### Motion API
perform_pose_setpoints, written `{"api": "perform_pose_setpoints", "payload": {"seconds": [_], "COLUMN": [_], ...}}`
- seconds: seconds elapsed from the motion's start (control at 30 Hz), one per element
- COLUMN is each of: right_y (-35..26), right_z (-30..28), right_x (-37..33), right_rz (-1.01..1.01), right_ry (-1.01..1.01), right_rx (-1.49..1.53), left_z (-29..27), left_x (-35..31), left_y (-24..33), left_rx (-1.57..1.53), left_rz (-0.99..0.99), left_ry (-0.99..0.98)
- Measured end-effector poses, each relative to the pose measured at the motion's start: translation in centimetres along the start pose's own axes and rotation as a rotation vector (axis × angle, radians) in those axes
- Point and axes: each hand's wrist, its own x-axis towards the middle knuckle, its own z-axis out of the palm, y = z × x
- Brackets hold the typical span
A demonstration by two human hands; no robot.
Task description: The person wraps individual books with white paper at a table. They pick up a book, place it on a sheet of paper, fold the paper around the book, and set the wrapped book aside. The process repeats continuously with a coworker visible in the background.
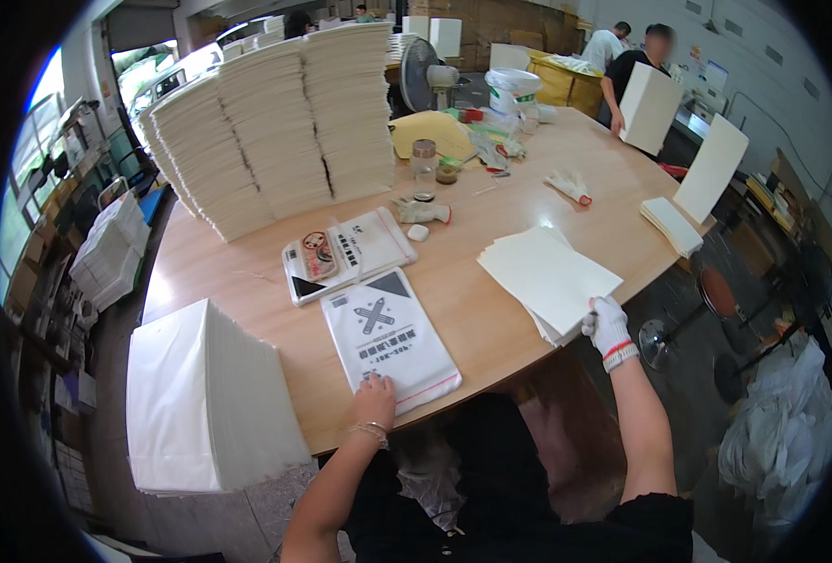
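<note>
My bare left hand (375,402) rests with its fingers on the near end of a stack of clear printed plastic bags (392,330), which bear a crossed-pencils picture. At the right, my right hand (609,328), in a white knit glove with a red cuff line, pinches the near right corner of some white paper sheets (547,274). These sheets lie slightly fanned on the table, close to its front edge. The thumb is on top; the fingers under the corner are partly hidden.
A second bag stack (364,246) carries a patterned box (318,255). Tall paper stacks stand at the back left (275,122) and near left (200,403). Gloves (568,186), a jar (423,169) and a fan (420,75) are farther back. A person (627,94) holds paper across the table.
</note>
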Motion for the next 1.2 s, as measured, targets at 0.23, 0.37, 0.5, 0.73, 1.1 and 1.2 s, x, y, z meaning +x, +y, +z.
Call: {"api": "perform_pose_setpoints", "payload": {"seconds": [0.23,0.37,0.5,0.73,1.1,1.2], "right_y": [0.7,1.7,7.6,14.5,11.9,11.8], "right_z": [0.0,0.9,-1.5,-4.2,-0.8,0.2], "right_x": [-9.4,-17.9,-21.2,-21.3,-22.1,-23.5], "right_rz": [-0.072,-0.184,-0.320,0.349,0.342,0.396], "right_ry": [-0.010,-0.139,-0.442,-0.536,-0.371,-0.279], "right_rx": [0.022,0.143,-0.362,-0.475,0.114,0.152], "left_z": [1.7,1.5,2.1,1.1,-2.2,-2.0], "left_x": [2.4,1.8,2.0,1.8,-0.5,-0.2], "left_y": [-1.8,-2.4,-3.5,-4.3,-4.0,-4.6], "left_rx": [-0.122,-0.213,-0.269,-0.378,-0.717,-1.367], "left_rz": [-0.091,-0.093,-0.075,-0.056,-0.464,-0.562], "left_ry": [0.028,0.042,0.056,0.004,-0.008,-0.313]}}
